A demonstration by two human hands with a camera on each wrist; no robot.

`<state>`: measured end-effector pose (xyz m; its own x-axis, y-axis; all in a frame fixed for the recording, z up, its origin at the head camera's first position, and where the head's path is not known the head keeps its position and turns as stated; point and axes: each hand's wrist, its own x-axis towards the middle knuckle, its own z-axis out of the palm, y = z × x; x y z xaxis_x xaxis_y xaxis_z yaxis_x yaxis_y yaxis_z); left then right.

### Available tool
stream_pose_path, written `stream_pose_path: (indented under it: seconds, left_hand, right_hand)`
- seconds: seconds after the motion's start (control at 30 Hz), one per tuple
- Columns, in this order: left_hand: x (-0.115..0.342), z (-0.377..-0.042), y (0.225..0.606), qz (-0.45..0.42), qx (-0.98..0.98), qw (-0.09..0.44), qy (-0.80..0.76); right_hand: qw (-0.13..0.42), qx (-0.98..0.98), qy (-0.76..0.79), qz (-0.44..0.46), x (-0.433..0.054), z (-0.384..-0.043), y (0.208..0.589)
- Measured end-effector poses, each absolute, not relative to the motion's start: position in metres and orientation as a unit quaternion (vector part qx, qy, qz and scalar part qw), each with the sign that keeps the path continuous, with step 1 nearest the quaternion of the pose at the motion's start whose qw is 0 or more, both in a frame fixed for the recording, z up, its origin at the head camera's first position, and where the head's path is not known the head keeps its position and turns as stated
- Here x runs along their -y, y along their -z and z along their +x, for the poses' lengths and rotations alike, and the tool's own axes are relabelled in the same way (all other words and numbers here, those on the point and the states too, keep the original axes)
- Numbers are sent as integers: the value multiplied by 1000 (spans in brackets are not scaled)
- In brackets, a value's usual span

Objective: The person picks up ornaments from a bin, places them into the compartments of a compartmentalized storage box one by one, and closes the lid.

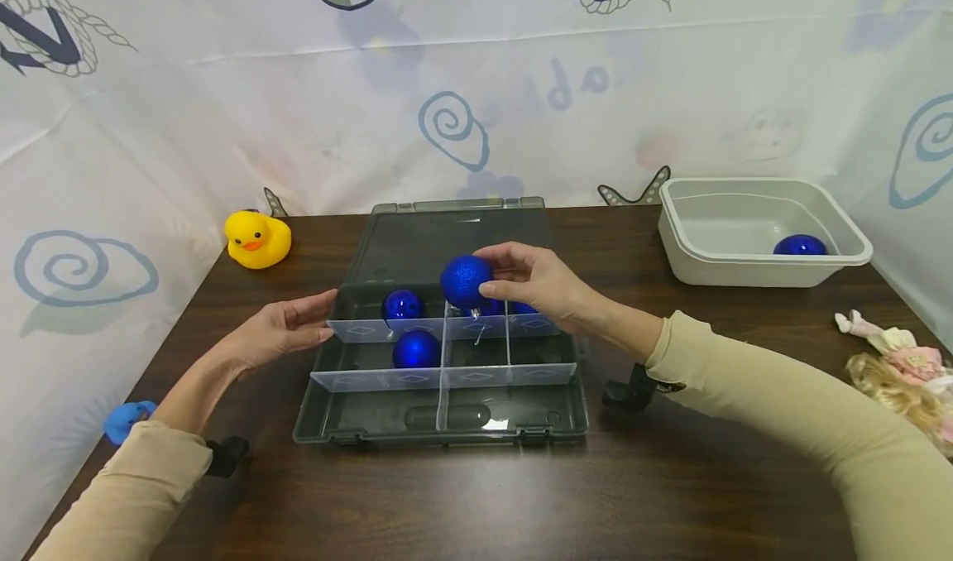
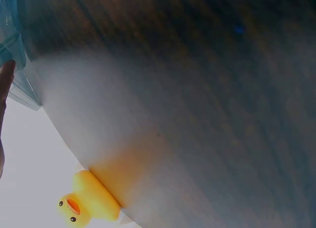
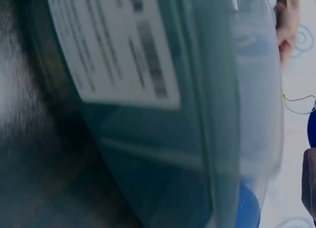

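Note:
In the head view my right hand (image 1: 539,286) pinches a glittery blue Christmas ball (image 1: 465,281) by its side, above the back middle compartment of a grey see-through organizer box (image 1: 365,416). The ball's silver cap and a thread hang downward. A shiny blue ball (image 1: 403,304) sits in the back left compartment, a matte blue ball (image 1: 417,349) in the middle row's left one. More blue shows in the back row, partly hidden behind the held ball and hand. At the box's left side my left hand (image 1: 279,335) has its fingers extended, fingertips right at the edge.
The box's lid (image 1: 454,238) lies open toward the back. A pale grey tub (image 1: 715,271) at the back right holds one blue ball (image 1: 800,245). A yellow rubber duck (image 1: 258,240) stands back left, a blue toy (image 1: 128,420) at the left edge, a doll (image 1: 904,362) at right.

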<state>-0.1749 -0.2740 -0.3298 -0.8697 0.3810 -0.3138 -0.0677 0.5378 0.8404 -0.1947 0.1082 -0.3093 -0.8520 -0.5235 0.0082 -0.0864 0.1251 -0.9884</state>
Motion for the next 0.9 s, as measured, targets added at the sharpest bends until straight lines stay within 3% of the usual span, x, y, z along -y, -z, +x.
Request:
stream_pose_path:
  seconds: [0.57, 0.9]
  left_hand:
    - [274, -176, 329, 99, -843, 239, -472]
    - [275, -175, 331, 94, -841, 236, -477]
  right_hand:
    - [200, -732, 521, -391, -111, -193, 328]
    - [167, -756, 448, -446, -111, -194, 331]
